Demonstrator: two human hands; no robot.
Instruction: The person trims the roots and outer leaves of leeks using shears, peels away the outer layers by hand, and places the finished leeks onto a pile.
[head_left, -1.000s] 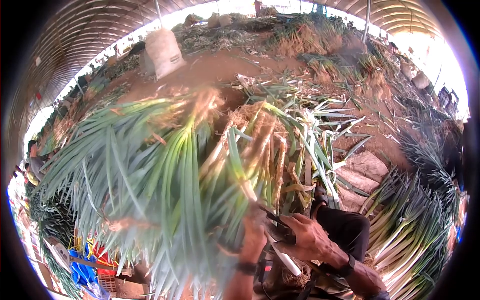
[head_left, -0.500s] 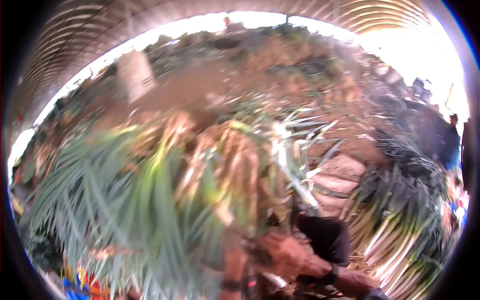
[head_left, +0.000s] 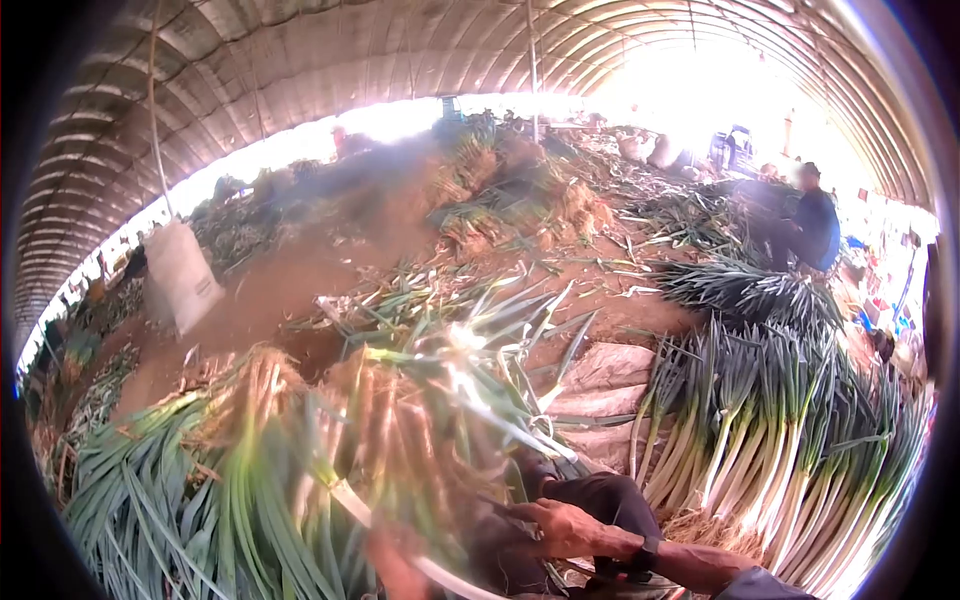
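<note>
Low in the view, my left hand (head_left: 396,562) is smeared by motion. It appears closed on a long green onion (head_left: 437,574), whose pale stalk slants past the hand. My right hand (head_left: 572,527) is to its right, over my dark-trousered leg (head_left: 610,495), with fingers curled closed. Something thin and dark sticks out from those fingers toward the left, too blurred to name. Leafy green onions (head_left: 255,500) lie in a large heap to the left of and beyond my left hand, their roots pointing away from me.
Cleaned green onions (head_left: 745,440) with white stems lie in rows at the right, beside pale sacking (head_left: 603,385). A whitish sack (head_left: 180,277) stands on brown soil at the left. Another person (head_left: 812,225) is at the far right, beneath the arched roof.
The view has swung up and right, showing more roof and the person. My left hand has shifted left and down with the green onion. My right hand stays near my leg.
</note>
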